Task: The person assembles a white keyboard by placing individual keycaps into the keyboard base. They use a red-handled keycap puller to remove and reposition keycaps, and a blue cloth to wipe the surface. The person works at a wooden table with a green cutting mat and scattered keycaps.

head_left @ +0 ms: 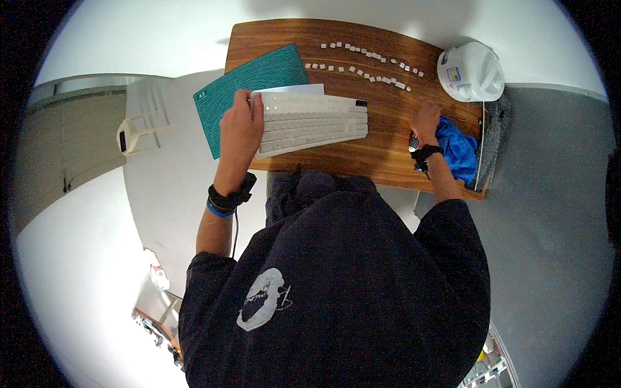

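My left hand (242,132) is closed on the left end of a white keyboard (310,124), thumb on its top side. The keyboard looks tilted, its left end over the cutting mat. My right hand (425,123) is low at the right of the table, beside a crumpled blue cloth (458,150). Its fingers are too blurred to show what, if anything, they hold. Against the wrist side of that hand lies a small dark-and-white object (414,143) with what look like little buttons. Small white keycaps (369,54) stand in two uneven rows toward the far side.
A green cutting mat (210,119) overhangs the table's left side, a white sheet (310,89) partly on it. At the far right corner of the wooden table (272,39) stands a white rounded appliance (471,71). A pale chair (132,134) is off to the left.
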`<state>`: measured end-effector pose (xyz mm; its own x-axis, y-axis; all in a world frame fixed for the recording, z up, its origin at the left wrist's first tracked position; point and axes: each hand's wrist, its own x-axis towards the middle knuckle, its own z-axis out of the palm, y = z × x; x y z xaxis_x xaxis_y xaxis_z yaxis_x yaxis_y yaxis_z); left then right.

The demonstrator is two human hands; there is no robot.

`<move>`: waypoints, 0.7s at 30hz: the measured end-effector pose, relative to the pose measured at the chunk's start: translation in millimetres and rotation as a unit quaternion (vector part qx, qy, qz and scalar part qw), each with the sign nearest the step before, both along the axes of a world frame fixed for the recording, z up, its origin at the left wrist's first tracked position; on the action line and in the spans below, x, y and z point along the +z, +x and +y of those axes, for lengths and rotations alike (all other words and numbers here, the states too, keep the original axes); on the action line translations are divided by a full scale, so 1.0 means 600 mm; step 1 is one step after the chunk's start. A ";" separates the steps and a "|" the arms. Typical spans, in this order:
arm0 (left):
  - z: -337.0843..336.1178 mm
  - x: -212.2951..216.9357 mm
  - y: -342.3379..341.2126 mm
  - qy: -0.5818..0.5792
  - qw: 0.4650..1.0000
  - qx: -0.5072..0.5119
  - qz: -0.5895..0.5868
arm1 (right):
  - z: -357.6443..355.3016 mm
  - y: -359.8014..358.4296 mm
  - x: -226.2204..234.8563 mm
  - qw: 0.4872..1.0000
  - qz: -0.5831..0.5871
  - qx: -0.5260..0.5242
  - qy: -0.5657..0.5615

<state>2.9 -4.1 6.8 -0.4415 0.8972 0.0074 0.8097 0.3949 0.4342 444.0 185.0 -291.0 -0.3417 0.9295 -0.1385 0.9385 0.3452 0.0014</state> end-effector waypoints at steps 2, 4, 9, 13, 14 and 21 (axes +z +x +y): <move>0.002 -0.002 0.000 0.004 1.000 -0.006 0.009 | -0.014 -0.060 0.038 0.992 0.088 0.091 -0.024; 0.004 0.001 0.000 -0.011 1.000 0.002 -0.001 | -0.039 -0.130 0.069 0.949 0.272 0.144 -0.064; 0.002 0.008 0.005 0.001 1.000 0.008 -0.014 | -0.095 -0.220 0.134 0.878 0.347 0.301 -0.131; 0.001 0.000 0.006 0.017 1.000 0.002 -0.005 | -0.104 -0.228 0.137 0.869 0.370 0.294 -0.144; 0.002 0.001 0.006 0.017 1.000 0.003 -0.005 | -0.105 -0.228 0.135 0.869 0.377 0.287 -0.142; 0.000 0.001 0.006 0.008 1.000 0.003 -0.004 | -0.070 -0.234 0.125 0.844 0.379 0.309 -0.219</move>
<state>6.3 -3.9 7.6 -0.4462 0.8948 0.0183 0.8041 0.3918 0.4470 303.5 143.3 -215.7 -0.8876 0.4575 0.0536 0.2531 0.5817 -0.7730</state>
